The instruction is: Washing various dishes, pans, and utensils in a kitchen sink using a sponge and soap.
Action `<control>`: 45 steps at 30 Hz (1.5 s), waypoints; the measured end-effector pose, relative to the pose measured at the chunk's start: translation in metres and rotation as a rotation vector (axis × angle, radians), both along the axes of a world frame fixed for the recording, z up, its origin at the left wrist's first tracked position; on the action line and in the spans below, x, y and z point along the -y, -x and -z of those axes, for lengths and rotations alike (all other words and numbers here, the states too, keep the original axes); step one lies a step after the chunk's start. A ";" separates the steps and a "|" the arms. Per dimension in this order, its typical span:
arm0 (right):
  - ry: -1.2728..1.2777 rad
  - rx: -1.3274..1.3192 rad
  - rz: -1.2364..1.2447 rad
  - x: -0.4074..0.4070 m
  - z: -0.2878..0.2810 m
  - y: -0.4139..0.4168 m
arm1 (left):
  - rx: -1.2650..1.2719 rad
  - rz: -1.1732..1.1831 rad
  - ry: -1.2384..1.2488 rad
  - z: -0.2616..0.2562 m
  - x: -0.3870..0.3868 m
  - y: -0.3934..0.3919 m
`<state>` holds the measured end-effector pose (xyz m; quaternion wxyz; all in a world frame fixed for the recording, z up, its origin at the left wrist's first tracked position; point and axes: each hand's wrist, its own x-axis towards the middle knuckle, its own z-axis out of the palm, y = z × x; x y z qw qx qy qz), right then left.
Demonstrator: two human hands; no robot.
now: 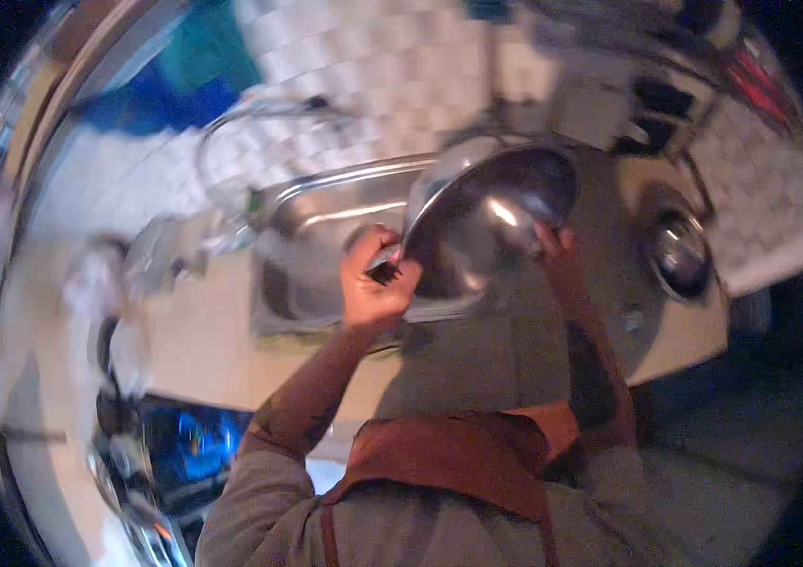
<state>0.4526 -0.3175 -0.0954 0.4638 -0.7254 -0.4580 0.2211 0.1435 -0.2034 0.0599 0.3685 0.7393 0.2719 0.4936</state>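
A large shiny metal bowl [472, 234] is tilted on its side over the right part of a stainless steel sink [316, 205]. My left hand [380, 283] is closed at the bowl's left rim, over the sink, and a small dark opening shows between its fingers and thumb. Against the bowl's inner right side lies my right hand [557, 248], partly blurred; its grip cannot be made out. The bowl hides the right side of the sink basin.
A smaller metal bowl [685, 255] stands on the counter at the right. Blurred clear plastic items [167, 255] lie left of the sink. A tiled wall [373, 71] rises behind it. Dark boxy objects [656, 113] stand at the back right.
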 end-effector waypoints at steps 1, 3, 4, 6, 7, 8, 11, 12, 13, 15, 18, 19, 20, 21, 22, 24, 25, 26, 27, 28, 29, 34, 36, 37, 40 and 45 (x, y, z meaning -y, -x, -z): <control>0.129 -0.433 0.060 -0.031 -0.053 0.048 | 0.103 -0.034 0.231 0.019 0.000 0.028; 0.036 -0.190 -0.051 -0.063 -0.040 0.080 | 0.116 -0.124 0.559 0.050 -0.008 0.077; -0.070 0.041 -0.150 -0.080 -0.032 0.096 | 0.123 -0.191 0.884 0.061 -0.014 0.099; 0.096 -0.015 -0.302 -0.129 -0.019 0.129 | 0.221 -0.312 1.003 0.081 -0.038 0.141; 0.253 -0.082 -0.436 -0.158 -0.019 0.151 | 0.303 -0.423 1.110 0.092 -0.054 0.165; 0.345 -0.032 -0.498 -0.186 -0.026 0.180 | 0.323 -0.409 0.968 0.116 -0.072 0.193; 0.370 0.335 -0.541 -0.244 -0.007 0.247 | 0.429 -0.527 1.107 0.117 -0.112 0.222; 0.386 0.335 -0.537 -0.259 0.002 0.260 | 0.456 -0.476 1.100 0.096 -0.111 0.212; 0.106 0.769 -0.491 -0.272 0.007 0.281 | 0.457 -0.484 1.109 0.099 -0.113 0.215; -0.194 1.178 -0.435 -0.295 0.009 0.317 | 0.263 -0.488 1.073 0.106 -0.118 0.224; -0.077 0.780 -0.204 -0.325 0.013 0.342 | 0.475 -0.417 1.121 0.109 -0.113 0.220; -0.073 0.778 -0.208 -0.327 0.017 0.357 | 0.490 -0.456 1.190 0.108 -0.109 0.227; -0.263 0.861 -0.150 -0.324 0.022 0.374 | 0.561 -0.342 1.170 0.133 -0.109 0.236; -0.452 0.945 -0.086 -0.322 0.026 0.387 | 0.562 -0.337 1.177 0.138 -0.114 0.237; -0.140 0.737 -0.508 -0.317 0.029 0.401 | 0.592 -0.347 1.287 0.141 -0.117 0.239; -0.138 0.683 -0.779 -0.294 0.027 0.407 | 0.623 -0.350 1.407 0.140 -0.123 0.244; -0.141 0.612 -1.047 -0.286 0.021 0.406 | 0.635 -0.317 1.423 0.131 -0.126 0.249; -0.129 0.615 -1.042 -0.286 0.011 0.391 | 0.648 -0.283 1.439 0.127 -0.129 0.253; 0.196 0.698 -1.163 -0.288 -0.005 0.366 | 0.649 -0.272 1.444 0.127 -0.133 0.258; 0.531 0.767 -1.264 -0.292 -0.016 0.339 | 0.622 -0.243 1.434 0.128 -0.138 0.260; 0.504 0.862 -1.014 -0.299 -0.025 0.311 | 0.596 -0.208 1.425 0.130 -0.145 0.258; 0.231 0.784 -0.487 -0.273 -0.016 0.203 | 0.607 0.044 1.525 0.176 -0.192 0.234; 0.582 0.374 -0.588 -0.249 -0.008 0.169 | 0.591 0.200 1.507 0.179 -0.210 0.216; 0.332 0.432 -0.613 -0.237 -0.010 0.167 | 0.589 0.320 1.457 0.179 -0.223 0.215; 0.218 0.122 -0.327 -0.205 -0.026 0.187 | 0.341 0.275 0.979 0.207 -0.246 0.191; -0.208 0.347 0.031 -0.186 -0.027 0.216 | -0.202 -0.052 0.606 0.265 -0.275 0.177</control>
